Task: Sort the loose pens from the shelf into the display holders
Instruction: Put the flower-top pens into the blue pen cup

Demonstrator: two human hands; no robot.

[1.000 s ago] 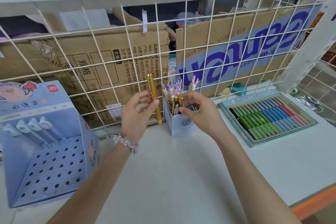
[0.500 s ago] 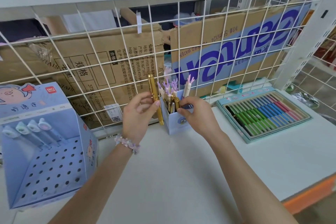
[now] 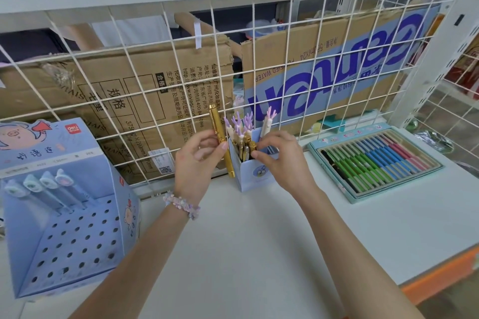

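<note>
a slim gold metallic pen [image 3: 220,134] is held nearly upright in the left hand [image 3: 198,160], pinched between thumb and fingers just beside the small pale blue cardboard pen cup [image 3: 255,173] that stands on the white shelf surface [image 3: 259,241]; the right hand [image 3: 281,160] is curled at the cup's rim, its fingertips [image 3: 255,155] pinching at the gold pens already standing inside, though which one is gripped cannot be told; several pens with lilac antler-shaped tops [image 3: 239,124] are also seated in the cup, so part of the sorting is judged done; the held gold pen is not yet placed; at the left a large blue perforated cardboard display stand [image 3: 77,241] is seen with only four pale capped pens [image 3: 39,184] along its top row and most holes unfilled, so much capacity is left; at the right a flat tray of green, blue and pink pens [image 3: 375,163] looks fully ordered; no other loose pens are visible on the shelf, so how many remain cannot be told
</note>
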